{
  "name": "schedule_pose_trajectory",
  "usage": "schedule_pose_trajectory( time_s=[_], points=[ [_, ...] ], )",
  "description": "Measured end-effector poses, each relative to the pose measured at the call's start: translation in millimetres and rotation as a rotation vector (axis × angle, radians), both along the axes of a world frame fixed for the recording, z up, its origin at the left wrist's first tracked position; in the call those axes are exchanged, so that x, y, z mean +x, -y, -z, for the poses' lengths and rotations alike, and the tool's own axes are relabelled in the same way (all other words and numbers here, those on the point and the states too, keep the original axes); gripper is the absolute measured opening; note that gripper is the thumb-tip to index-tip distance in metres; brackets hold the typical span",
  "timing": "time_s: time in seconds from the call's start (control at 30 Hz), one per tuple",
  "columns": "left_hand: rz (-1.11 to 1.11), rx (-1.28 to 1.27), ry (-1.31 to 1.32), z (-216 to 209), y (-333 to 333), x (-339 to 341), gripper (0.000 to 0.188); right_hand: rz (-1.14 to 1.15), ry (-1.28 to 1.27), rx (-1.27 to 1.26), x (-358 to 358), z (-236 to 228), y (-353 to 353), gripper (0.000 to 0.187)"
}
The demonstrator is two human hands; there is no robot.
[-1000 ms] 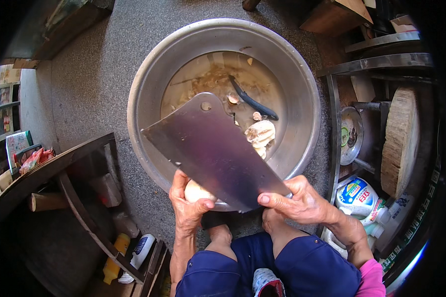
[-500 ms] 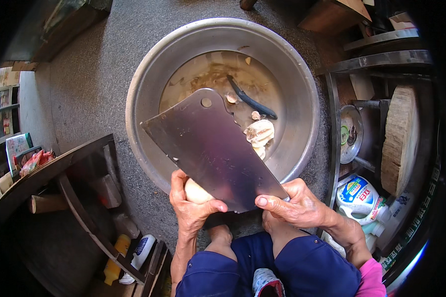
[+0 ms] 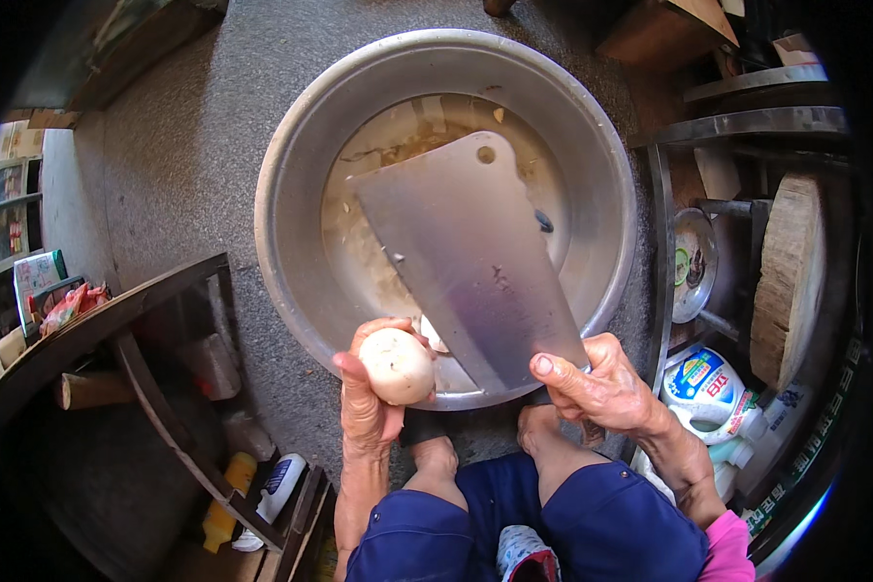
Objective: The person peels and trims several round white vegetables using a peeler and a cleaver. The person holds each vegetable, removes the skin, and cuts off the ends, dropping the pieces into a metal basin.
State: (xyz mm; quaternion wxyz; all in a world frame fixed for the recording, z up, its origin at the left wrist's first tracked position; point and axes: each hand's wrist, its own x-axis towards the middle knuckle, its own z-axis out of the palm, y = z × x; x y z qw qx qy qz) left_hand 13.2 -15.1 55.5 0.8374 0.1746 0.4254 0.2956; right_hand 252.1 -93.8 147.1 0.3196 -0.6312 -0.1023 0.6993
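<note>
My left hand (image 3: pixel 361 415) is wrapped round a round, pale, peeled-looking vegetable (image 3: pixel 397 367), its cut face up; its exact kind is unclear. Gripped by its handle end in my right hand (image 3: pixel 603 386) is a broad cleaver (image 3: pixel 470 267), its blade angled up and left. Both hands are over the near rim of a large metal basin (image 3: pixel 286 209) with shallow, cloudy water. A pale piece (image 3: pixel 431 336) partly shows between the vegetable and the blade. The tip of a dark, long thing (image 3: pixel 544 222) peeks past the blade; the rest is hidden.
To the left stands a wooden frame (image 3: pixel 145 301), with a yellow bottle (image 3: pixel 225 504) and a white bottle (image 3: pixel 279 488) low beside it. On the right are a metal-edged rack (image 3: pixel 662 252), a thick wooden block (image 3: pixel 786 281) and a white detergent jug (image 3: pixel 705 383).
The cleaver has swung right, off the vegetable, and now covers most of the dark thing and pale pieces in the basin. My left hand has turned the vegetable's face upward.
</note>
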Motion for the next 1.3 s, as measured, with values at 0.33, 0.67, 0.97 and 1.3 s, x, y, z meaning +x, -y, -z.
schedule_pose_trajectory(
  time_s=[0.33, 0.67, 0.97, 1.3],
  points=[
    [0.114, 0.100, -0.083, 9, 3, -11, 0.080, -0.225, -0.058, 0.103, -3, -6, -5, 0.030],
    [0.173, -0.058, 0.053, 3, 1, -11, 0.082, -0.119, 0.041, 0.070, 1, -5, 7, 0.027],
    [0.104, -0.195, 0.134, 2, 3, -8, 0.109, -0.088, -0.264, -0.045, -3, -5, 3, 0.035],
    [0.059, -0.174, 0.170, 10, 6, -7, 0.090, -0.093, -0.249, -0.087, 0, -8, 4, 0.036]
  ],
)
